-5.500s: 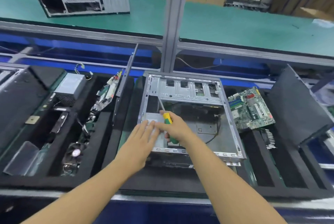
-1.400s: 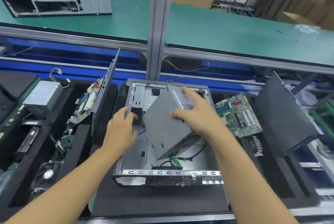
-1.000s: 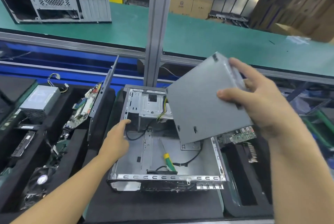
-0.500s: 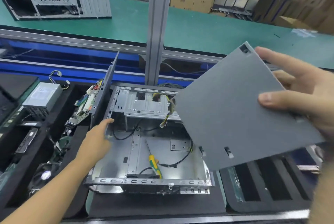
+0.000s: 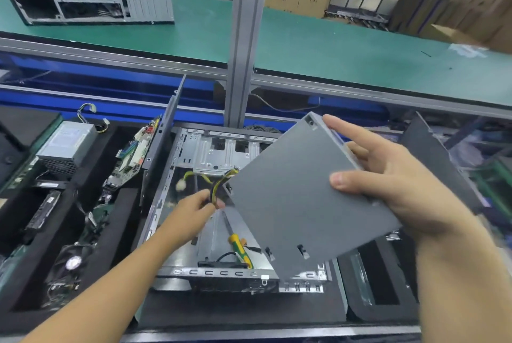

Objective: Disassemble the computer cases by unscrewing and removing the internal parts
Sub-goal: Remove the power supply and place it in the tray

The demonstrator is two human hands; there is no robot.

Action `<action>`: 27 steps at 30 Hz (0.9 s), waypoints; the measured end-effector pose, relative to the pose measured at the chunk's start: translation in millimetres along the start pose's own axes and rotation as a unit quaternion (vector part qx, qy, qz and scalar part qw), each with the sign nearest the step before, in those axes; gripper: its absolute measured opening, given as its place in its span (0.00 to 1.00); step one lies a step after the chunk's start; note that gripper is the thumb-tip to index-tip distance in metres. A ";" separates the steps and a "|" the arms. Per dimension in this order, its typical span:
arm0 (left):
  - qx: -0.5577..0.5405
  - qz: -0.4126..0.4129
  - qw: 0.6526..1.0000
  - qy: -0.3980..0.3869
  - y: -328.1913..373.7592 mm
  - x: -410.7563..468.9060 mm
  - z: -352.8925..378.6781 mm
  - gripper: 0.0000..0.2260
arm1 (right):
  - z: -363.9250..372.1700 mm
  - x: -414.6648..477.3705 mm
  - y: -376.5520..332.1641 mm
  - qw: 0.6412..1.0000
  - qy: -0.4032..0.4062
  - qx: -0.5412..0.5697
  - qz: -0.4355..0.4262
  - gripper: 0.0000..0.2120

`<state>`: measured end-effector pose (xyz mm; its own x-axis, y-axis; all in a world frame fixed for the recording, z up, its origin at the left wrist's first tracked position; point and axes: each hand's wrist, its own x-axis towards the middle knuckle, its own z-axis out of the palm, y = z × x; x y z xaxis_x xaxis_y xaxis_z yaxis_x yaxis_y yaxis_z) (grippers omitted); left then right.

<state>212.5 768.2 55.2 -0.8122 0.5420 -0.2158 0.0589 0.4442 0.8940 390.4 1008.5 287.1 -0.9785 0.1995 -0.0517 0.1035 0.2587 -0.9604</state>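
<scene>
Since the previous moment the left hand (image 5: 191, 215) has been moved from the case wall to the yellow-and-black cable bundle (image 5: 219, 184), which is pinched between thumb and fingers. The grey metal unit (image 5: 299, 204) is held tilted above the open computer case (image 5: 216, 154), gripped at its right edge by the right hand (image 5: 401, 184), thumb on the broad face. A green-and-yellow screwdriver (image 5: 239, 248) is seen lying on the case floor.

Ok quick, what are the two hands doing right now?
Left hand: pinching the yellow and black wires.
Right hand: gripping the grey metal box.
</scene>
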 end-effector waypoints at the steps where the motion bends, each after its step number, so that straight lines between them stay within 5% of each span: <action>1: -0.064 -0.025 0.998 0.002 1.5 2.8 1.6 0.07 | 3.9 3.6 4.0 1.000 0.015 -0.015 0.001 0.40; 7: -0.308 -0.065 0.949 -0.023 46.8 1.0 10.7 0.06 | 25.5 23.8 20.7 0.993 0.101 -0.055 -0.003 0.38; 11: -0.375 -0.053 0.922 -0.084 87.3 -2.2 13.6 0.17 | 36.0 33.6 24.9 0.983 0.159 -0.091 0.000 0.41; 14: -0.379 -0.034 0.907 -0.179 114.5 -7.9 14.0 0.28 | 37.9 32.9 19.0 0.971 0.194 -0.141 -0.010 0.41; 19: -0.346 -0.011 0.920 -0.184 177.1 -13.3 22.5 0.20 | 11.9 16.3 -11.5 0.954 0.246 -0.167 -0.040 0.40; 27: -0.337 0.040 0.903 -0.264 257.0 -4.1 95.1 0.19 | -46.0 -41.6 -31.6 0.889 0.405 -0.212 -0.032 0.40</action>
<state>286.1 948.0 248.5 -0.4199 0.8969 -0.1387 -0.4063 -0.0492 0.9124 436.0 1035.4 332.2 -0.5530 0.7420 0.3790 0.2774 0.5929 -0.7560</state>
